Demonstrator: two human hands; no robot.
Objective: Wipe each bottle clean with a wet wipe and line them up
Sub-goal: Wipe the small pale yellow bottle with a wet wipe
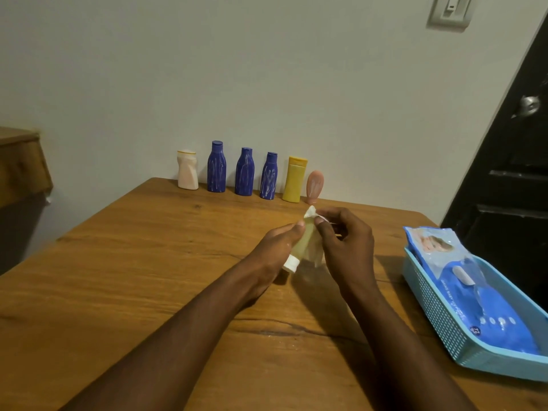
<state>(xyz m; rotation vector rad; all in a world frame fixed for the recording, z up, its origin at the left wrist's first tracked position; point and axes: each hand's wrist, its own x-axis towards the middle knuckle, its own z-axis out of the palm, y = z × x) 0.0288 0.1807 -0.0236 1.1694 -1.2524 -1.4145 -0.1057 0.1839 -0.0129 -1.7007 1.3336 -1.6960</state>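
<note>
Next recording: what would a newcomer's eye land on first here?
The two hands at the centre: the left hand grips a pale bottle with a white cap, and the right hand pinches a wipe against it. Behind them, six bottles stand in a row, three of them blue. At right, a blue basket holds a wipes pack.
</note>
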